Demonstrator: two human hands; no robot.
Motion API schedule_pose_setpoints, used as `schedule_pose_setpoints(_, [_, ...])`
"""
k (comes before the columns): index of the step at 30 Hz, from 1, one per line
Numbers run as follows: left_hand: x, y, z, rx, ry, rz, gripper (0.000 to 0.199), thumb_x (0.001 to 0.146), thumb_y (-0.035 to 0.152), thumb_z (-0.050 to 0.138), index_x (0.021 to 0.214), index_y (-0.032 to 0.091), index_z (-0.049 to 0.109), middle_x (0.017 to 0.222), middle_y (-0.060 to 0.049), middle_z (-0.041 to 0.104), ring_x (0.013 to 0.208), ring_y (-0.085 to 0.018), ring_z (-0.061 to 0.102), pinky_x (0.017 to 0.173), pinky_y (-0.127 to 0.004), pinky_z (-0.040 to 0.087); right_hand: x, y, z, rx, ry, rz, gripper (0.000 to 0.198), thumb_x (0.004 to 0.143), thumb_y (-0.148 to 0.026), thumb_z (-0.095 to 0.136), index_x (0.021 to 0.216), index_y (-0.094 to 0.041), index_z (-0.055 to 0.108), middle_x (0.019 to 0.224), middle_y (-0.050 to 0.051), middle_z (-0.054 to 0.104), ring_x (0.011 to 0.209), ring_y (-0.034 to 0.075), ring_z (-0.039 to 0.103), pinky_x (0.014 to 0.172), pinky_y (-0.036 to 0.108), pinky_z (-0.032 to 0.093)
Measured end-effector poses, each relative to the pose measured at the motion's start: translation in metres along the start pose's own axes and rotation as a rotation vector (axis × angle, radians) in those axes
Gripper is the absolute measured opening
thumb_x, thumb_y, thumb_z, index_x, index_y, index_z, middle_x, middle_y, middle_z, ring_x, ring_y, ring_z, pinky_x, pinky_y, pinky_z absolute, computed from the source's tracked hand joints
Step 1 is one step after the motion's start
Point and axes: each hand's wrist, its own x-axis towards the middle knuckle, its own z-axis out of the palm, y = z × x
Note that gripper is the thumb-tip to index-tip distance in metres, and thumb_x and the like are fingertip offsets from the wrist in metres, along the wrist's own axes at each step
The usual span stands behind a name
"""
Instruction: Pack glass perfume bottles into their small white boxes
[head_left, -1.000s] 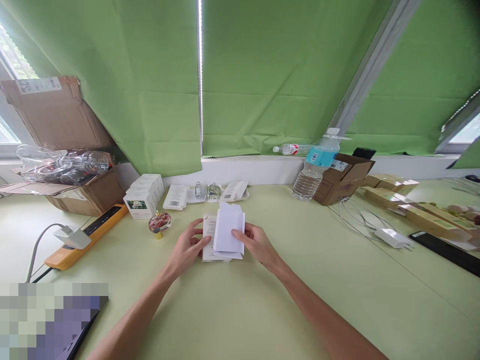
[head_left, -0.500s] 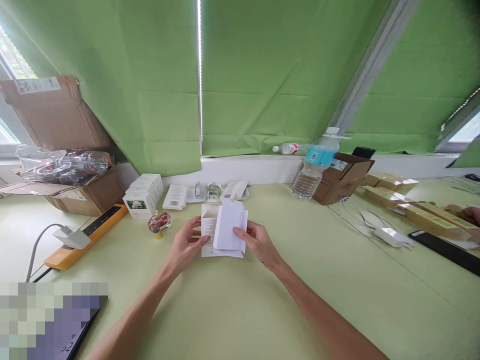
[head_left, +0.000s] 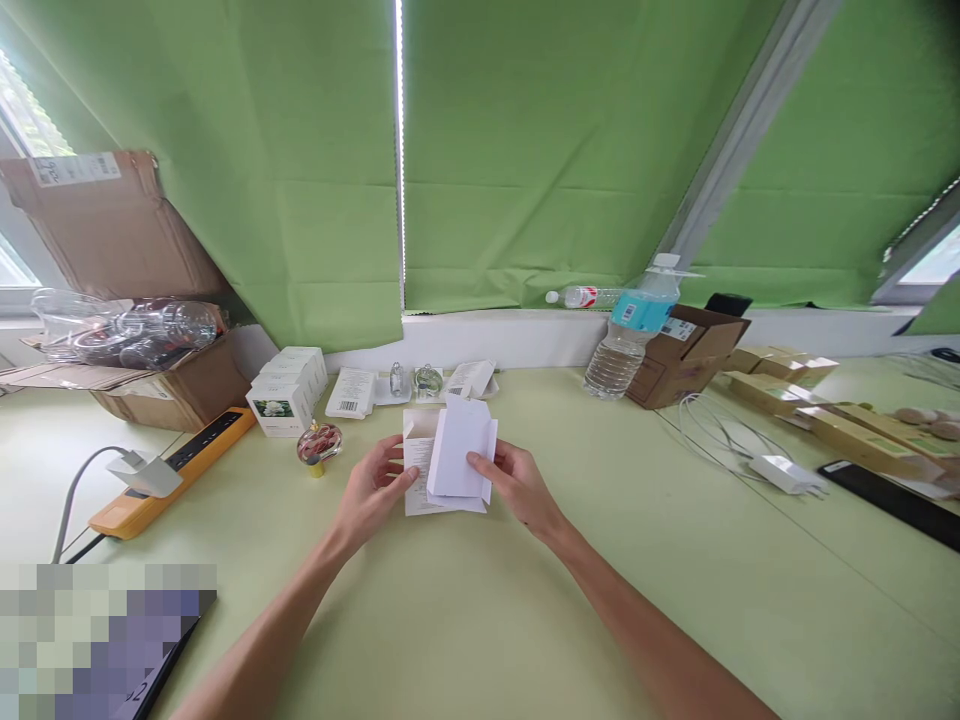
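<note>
Between my hands, above the green table, is a flattened white carton [head_left: 420, 480] with small printed text. A blank white folded card insert [head_left: 460, 450] lies over its right part. My left hand [head_left: 375, 487] grips the carton's left edge, thumb on the printed face and fingers behind. With the thumb on its front, my right hand [head_left: 517, 483] pinches the card insert at its right edge; the fingers behind are partly hidden. To the left of my left hand, a round glass perfume bottle [head_left: 320, 442] with a gold cap lies on the table.
White boxes [head_left: 285, 392], flat cartons [head_left: 351, 393] and small glass bottles [head_left: 428, 381] line the back. An orange power strip [head_left: 172, 475] and cardboard box [head_left: 169, 400] stand left. Right are a large water bottle [head_left: 624, 335], a charger [head_left: 786, 474] and yellowish boxes [head_left: 862, 440].
My hands keep the same hold on the carton and card insert, which have barely shifted. Another person's hand at the far right edge has gone out of view.
</note>
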Motion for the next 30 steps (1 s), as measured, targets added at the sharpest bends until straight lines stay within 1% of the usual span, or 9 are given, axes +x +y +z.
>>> schedule_pose_setpoints(4, [-0.0006,0.0029,0.0008,-0.009,-0.021,-0.015,0.056,0.083,0.041,0.067,0.131,0.018,0.049,0.117,-0.011,0.065,0.092,-0.022,0.065,0.083,-0.037,0.054,0.0005,0.0017,-0.0001,-0.039,0.031,-0.016,0.037,0.083,-0.046,0.065,0.103,-0.016,0.069,0.096,0.008,0.071,0.086,0.024,0.064,0.077,0.036,0.050])
schedule_pose_setpoints(9, [-0.0015,0.0039,0.0014,-0.010,-0.015,-0.026,0.057,0.082,0.040,0.068,0.132,0.018,0.049,0.116,-0.011,0.065,0.093,-0.022,0.065,0.084,-0.038,0.053,0.0007,0.0029,-0.0007,-0.047,0.049,-0.009,0.032,0.083,-0.047,0.065,0.094,-0.016,0.069,0.084,0.006,0.069,0.085,0.024,0.063,0.074,0.035,0.050])
schedule_pose_setpoints(14, [-0.0022,0.0057,0.0020,0.002,-0.028,-0.054,0.055,0.082,0.041,0.067,0.129,0.017,0.052,0.112,-0.011,0.066,0.089,-0.022,0.065,0.078,-0.035,0.053,0.0008,0.0036,-0.0005,-0.056,0.063,-0.003,0.032,0.083,-0.047,0.065,0.093,-0.017,0.068,0.080,0.005,0.066,0.078,0.021,0.061,0.065,0.031,0.049])
schedule_pose_setpoints(19, [-0.0025,0.0058,0.0018,-0.001,-0.054,-0.046,0.052,0.084,0.041,0.065,0.129,0.018,0.053,0.112,-0.011,0.066,0.088,-0.022,0.064,0.076,-0.034,0.053,0.0009,0.0037,0.0005,-0.075,0.069,0.017,0.034,0.083,-0.048,0.064,0.093,-0.016,0.067,0.080,0.004,0.065,0.066,0.016,0.056,0.053,0.027,0.044])
schedule_pose_setpoints(26, [-0.0026,0.0059,0.0030,-0.017,-0.082,-0.062,0.051,0.083,0.042,0.065,0.128,0.018,0.055,0.113,-0.011,0.066,0.089,-0.023,0.066,0.076,-0.034,0.053,0.0003,0.0027,0.0014,-0.078,0.063,0.014,0.034,0.083,-0.049,0.064,0.088,-0.016,0.065,0.070,0.001,0.060,0.059,0.014,0.051,0.049,0.025,0.040])
schedule_pose_setpoints(30, [-0.0031,0.0054,0.0038,-0.018,-0.087,-0.077,0.051,0.084,0.042,0.065,0.128,0.018,0.055,0.112,-0.010,0.067,0.091,-0.024,0.066,0.077,-0.034,0.054,-0.0017,0.0008,0.0021,-0.060,0.058,0.018,0.033,0.083,-0.049,0.064,0.089,-0.016,0.065,0.070,0.001,0.060,0.057,0.013,0.050,0.048,0.024,0.039])
